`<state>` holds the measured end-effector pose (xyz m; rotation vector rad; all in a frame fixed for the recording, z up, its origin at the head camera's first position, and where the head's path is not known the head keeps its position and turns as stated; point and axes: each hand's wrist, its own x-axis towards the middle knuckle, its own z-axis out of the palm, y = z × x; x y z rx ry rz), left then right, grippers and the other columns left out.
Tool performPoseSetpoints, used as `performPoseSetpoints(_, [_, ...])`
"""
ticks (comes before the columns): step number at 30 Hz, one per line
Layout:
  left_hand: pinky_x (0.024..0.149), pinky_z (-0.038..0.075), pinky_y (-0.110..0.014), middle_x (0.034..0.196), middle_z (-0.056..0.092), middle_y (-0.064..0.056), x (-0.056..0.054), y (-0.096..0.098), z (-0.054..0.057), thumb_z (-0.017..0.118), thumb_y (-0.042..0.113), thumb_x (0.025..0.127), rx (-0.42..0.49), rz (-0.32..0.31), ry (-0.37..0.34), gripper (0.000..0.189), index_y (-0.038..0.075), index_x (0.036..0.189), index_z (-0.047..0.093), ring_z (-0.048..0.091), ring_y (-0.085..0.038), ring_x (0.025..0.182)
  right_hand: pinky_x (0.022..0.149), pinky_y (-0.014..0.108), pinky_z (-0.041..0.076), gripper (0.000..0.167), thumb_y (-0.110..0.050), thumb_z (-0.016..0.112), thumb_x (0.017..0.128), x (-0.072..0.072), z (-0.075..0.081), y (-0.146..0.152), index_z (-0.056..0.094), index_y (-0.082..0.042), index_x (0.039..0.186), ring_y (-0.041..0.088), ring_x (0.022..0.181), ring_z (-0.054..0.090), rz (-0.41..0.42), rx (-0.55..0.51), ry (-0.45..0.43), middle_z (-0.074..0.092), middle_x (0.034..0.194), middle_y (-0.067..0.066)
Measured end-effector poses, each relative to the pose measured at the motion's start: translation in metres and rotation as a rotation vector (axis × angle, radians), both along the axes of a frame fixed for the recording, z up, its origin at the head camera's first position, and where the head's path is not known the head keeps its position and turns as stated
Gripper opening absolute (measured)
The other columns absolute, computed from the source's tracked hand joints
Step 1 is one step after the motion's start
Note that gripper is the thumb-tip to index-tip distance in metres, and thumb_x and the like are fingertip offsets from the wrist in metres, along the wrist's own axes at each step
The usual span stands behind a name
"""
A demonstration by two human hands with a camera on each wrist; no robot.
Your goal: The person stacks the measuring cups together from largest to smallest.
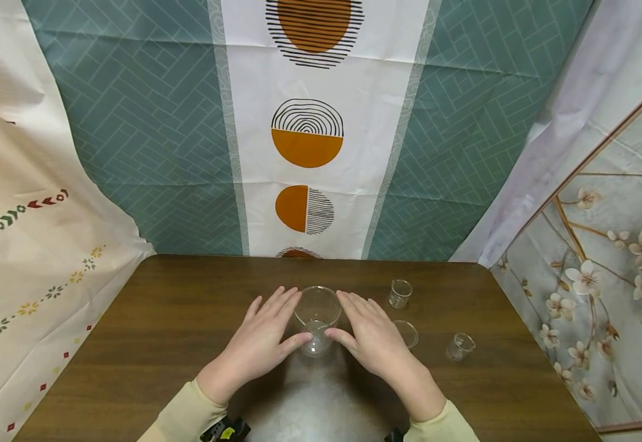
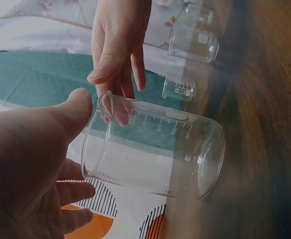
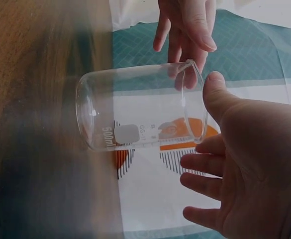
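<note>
A large clear glass beaker (image 1: 317,316), marked 500ml in the right wrist view, stands upright on the wooden table between both hands. My left hand (image 1: 268,337) is at its left, fingers straight and pointing forward, thumb near the front of the rim. On the other side my right hand (image 1: 373,337) mirrors it, fingers extended and the thumb reaching toward the left one. Both palms are spread around the top of the glass, and neither hand grips it. In the left wrist view the beaker's spout (image 2: 105,99) lies close to the left thumb.
To the right stand a small beaker (image 1: 400,294) at the back and another small one (image 1: 461,347) farther right. A mid-sized beaker (image 1: 409,334) is partly hidden behind my right hand. A patterned curtain (image 1: 309,209) hangs along the table's far edge.
</note>
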<state>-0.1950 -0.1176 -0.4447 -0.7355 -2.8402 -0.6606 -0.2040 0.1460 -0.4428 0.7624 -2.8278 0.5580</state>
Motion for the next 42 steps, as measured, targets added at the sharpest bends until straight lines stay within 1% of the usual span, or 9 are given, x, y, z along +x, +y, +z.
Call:
performPoseSetpoints(8, [0.129, 0.015, -0.073, 0.175, 0.039, -0.015, -0.001, 0.001, -0.001, 0.074, 0.054, 0.104, 0.011, 0.015, -0.017, 0.093, 0.001, 0.17, 0.036, 0.026, -0.036, 0.166, 0.128, 0.06, 0.033, 0.08, -0.049, 0.071, 0.106, 0.001, -0.001, 0.0, 0.047, 0.0, 0.165, 0.036, 0.156, 0.046, 0.004, -0.008, 0.004, 0.052, 0.165, 0.018])
performPoseSetpoints(16, [0.129, 0.017, -0.073, 0.173, 0.042, -0.016, -0.003, -0.001, -0.002, 0.075, 0.054, 0.104, 0.021, 0.013, -0.021, 0.09, 0.001, 0.168, 0.04, 0.028, -0.036, 0.165, 0.128, 0.058, 0.034, 0.078, -0.048, 0.071, 0.106, 0.004, -0.001, 0.0, 0.048, 0.0, 0.164, 0.035, 0.156, 0.046, 0.018, -0.016, 0.004, 0.054, 0.164, 0.017])
performPoseSetpoints(20, [0.128, 0.019, -0.073, 0.172, 0.044, -0.016, -0.002, -0.002, -0.001, 0.076, 0.053, 0.104, 0.031, 0.009, -0.02, 0.089, 0.001, 0.167, 0.043, 0.03, -0.037, 0.164, 0.127, 0.058, 0.035, 0.078, -0.047, 0.072, 0.106, 0.006, 0.001, 0.001, 0.049, -0.001, 0.164, 0.037, 0.156, 0.046, 0.024, -0.021, -0.006, 0.054, 0.164, 0.018])
performPoseSetpoints(24, [0.128, 0.02, -0.072, 0.171, 0.046, -0.016, -0.001, -0.003, 0.0, 0.077, 0.052, 0.103, 0.032, 0.007, -0.021, 0.088, 0.001, 0.166, 0.044, 0.031, -0.037, 0.164, 0.127, 0.058, 0.035, 0.074, -0.046, 0.072, 0.106, 0.008, 0.004, 0.002, 0.052, -0.002, 0.162, 0.038, 0.156, 0.046, 0.03, -0.039, -0.022, 0.056, 0.162, 0.017])
performPoseSetpoints(29, [0.127, 0.021, -0.073, 0.169, 0.047, -0.016, 0.003, -0.005, 0.001, 0.079, 0.052, 0.101, 0.033, 0.004, -0.02, 0.089, 0.001, 0.166, 0.045, 0.032, -0.038, 0.164, 0.127, 0.058, 0.036, 0.07, -0.047, 0.072, 0.107, 0.011, 0.007, 0.004, 0.057, -0.003, 0.159, 0.039, 0.154, 0.048, 0.049, -0.044, -0.011, 0.058, 0.16, 0.017])
performPoseSetpoints(33, [0.127, 0.021, -0.073, 0.169, 0.048, -0.016, 0.005, -0.005, 0.001, 0.08, 0.052, 0.1, 0.032, 0.0, -0.016, 0.09, 0.001, 0.166, 0.045, 0.032, -0.038, 0.163, 0.125, 0.058, 0.038, 0.07, -0.048, 0.072, 0.106, 0.014, 0.008, 0.005, 0.058, -0.003, 0.158, 0.038, 0.152, 0.05, 0.059, -0.043, -0.007, 0.059, 0.159, 0.016])
performPoseSetpoints(39, [0.128, 0.021, -0.071, 0.169, 0.048, -0.015, 0.007, -0.005, 0.0, 0.082, 0.054, 0.098, 0.027, 0.002, -0.016, 0.093, 0.003, 0.166, 0.044, 0.032, -0.036, 0.164, 0.125, 0.058, 0.039, 0.072, -0.051, 0.069, 0.107, 0.018, 0.009, 0.006, 0.055, -0.003, 0.16, 0.039, 0.151, 0.051, 0.07, -0.039, -0.027, 0.058, 0.161, 0.017])
performPoseSetpoints(42, [0.128, 0.021, -0.071, 0.168, 0.049, -0.015, 0.007, -0.005, 0.0, 0.083, 0.054, 0.097, 0.03, 0.002, -0.015, 0.094, 0.002, 0.166, 0.045, 0.032, -0.036, 0.164, 0.125, 0.058, 0.039, 0.074, -0.052, 0.069, 0.107, 0.02, 0.01, 0.006, 0.056, -0.002, 0.16, 0.039, 0.151, 0.052, 0.083, -0.032, -0.013, 0.058, 0.16, 0.017])
